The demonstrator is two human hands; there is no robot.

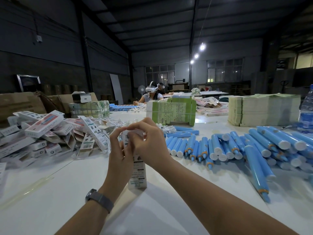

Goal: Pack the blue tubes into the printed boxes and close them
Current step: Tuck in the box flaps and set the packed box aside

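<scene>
A tall white printed box (138, 173) stands upright on the white table (71, 197) in front of me. My left hand (118, 150) grips its upper left side, a dark watch on that wrist. My right hand (149, 141) curls over the box's top end, fingers pinching at the top flap. Whatever is inside the box is hidden. A large heap of blue tubes (237, 146) with white caps and orange-ringed nozzles lies to the right.
A pile of closed printed boxes (44, 133) lies at the left. Bundles of green flat cartons (172, 111) and stacked sheets (264, 109) sit behind. A water bottle (307, 109) stands at the far right. Two people with headsets (151, 94) sit at the far end.
</scene>
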